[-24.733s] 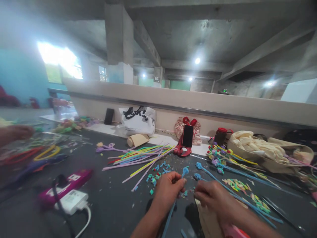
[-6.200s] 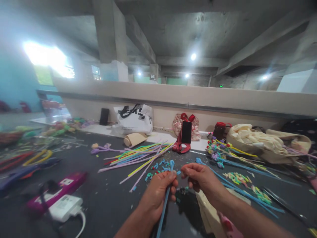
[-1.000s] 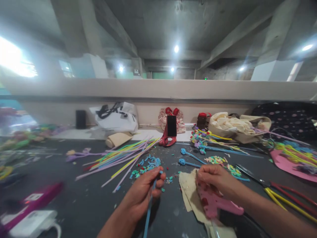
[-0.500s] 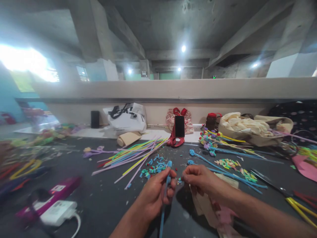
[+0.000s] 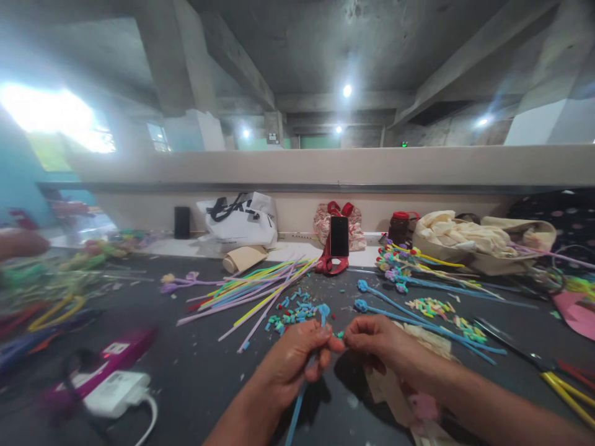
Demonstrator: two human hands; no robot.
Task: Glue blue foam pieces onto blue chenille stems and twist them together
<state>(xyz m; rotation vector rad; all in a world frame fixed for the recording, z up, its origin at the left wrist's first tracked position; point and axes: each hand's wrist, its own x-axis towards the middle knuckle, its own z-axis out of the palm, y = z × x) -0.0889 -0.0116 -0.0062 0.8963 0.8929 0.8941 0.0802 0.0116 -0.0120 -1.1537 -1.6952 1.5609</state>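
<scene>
My left hand is closed around a blue pipe cleaner. The pipe cleaner's knotted blue head stands up above my fingers, and its stem runs down toward me. Close beside it, my right hand is pinched, its fingertips almost meeting my left fingertips; whatever lies in the pinch is hidden. Just beyond my hands is a pile of short blue and green cut pieces. Two finished-looking blue stems with knotted heads lie to the right, partly behind my right hand.
Long coloured pipe cleaners lie at centre left. Scissors with yellow handles lie right, near pale cut pieces. A phone stands at the back. A power strip is at left, and another person's hand at the far left.
My left hand has turned over slightly, its fingers now reaching toward my right fingertips, and the blue stem slants more to the left. Another person's hand has appeared at the far left.
</scene>
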